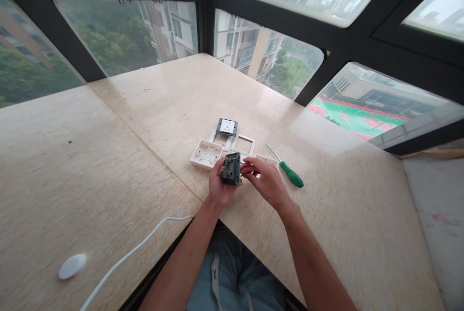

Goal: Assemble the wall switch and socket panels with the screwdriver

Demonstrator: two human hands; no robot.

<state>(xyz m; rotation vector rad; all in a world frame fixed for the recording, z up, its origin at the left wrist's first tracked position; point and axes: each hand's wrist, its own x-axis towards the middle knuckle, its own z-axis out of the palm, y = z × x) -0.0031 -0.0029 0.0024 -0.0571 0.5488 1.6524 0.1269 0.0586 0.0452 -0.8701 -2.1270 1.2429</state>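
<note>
My left hand (222,190) is closed around a dark grey wall socket module (231,170), its back with the terminals turned up toward me. Close to the module's right edge is my right hand (264,174), thumb and fingers drawn together in a pinch; whatever lies between the fingertips is too small to make out. A white mounting box (205,154) sits just beyond my left hand. Behind it lies a second socket module (227,126), white face up, on white frames (243,144). Another white box (266,160) is partly hidden by my right hand.
A screwdriver (291,174) with a green handle lies right of my right hand. At the lower left are a white cable (145,243) and a white oval object (72,266). Dark window frames (206,16) border the stone sill (174,93).
</note>
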